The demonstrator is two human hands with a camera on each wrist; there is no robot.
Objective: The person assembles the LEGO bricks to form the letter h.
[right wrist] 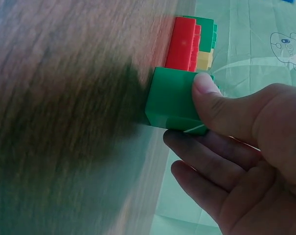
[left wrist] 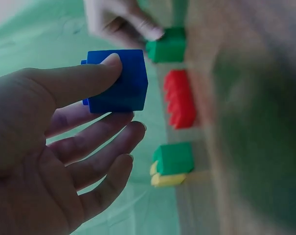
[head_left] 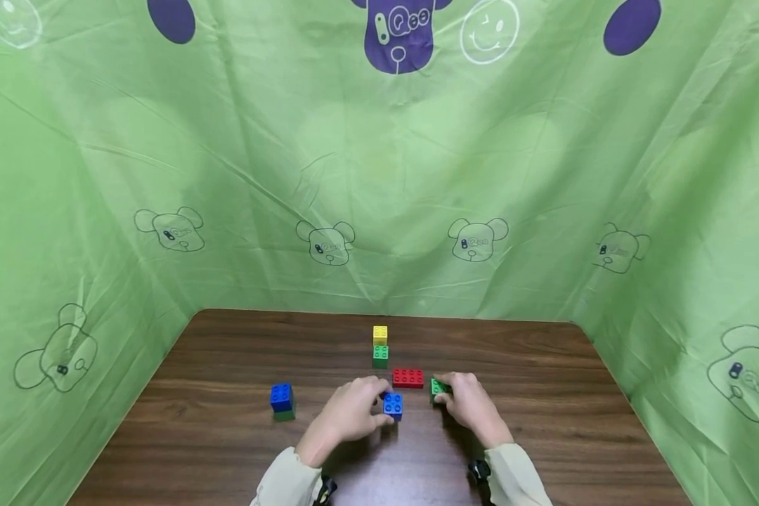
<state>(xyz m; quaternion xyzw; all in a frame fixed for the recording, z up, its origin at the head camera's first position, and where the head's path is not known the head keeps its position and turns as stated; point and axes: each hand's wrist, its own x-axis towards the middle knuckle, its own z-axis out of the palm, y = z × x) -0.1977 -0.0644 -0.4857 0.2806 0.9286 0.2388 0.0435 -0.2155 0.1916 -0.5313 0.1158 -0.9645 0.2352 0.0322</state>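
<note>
Left hand: this one has a square blue plastic brick with studs pinched, thumb on one face and index finger round behind it. Gap's basically just the width of the brick.
Spare left fingers: the other fingers are fanned out and a bit bent, tips just below the brick in the left wrist view.
Blue brick: looks lifted off the dark wood-grain worktop, near the front of the group.
Right hand: it is gripping a square green plastic brick, thumb pressed on the side, index finger tucked behind. Lower fingers hang loosely bent.
Green brick: just right of the red one, down low; honestly can't tell if it's touching the worktop.
Red brick: oblong red plastic, two rows of studs, lying between the hands and a little farther back.
Back pair: small yellow plastic brick directly behind another small green one.
Left stack: square blue plastic top brick on a green bottom brick, well apart from the rest.
Backdrop: light green cloth with bear-head outlines.
</note>
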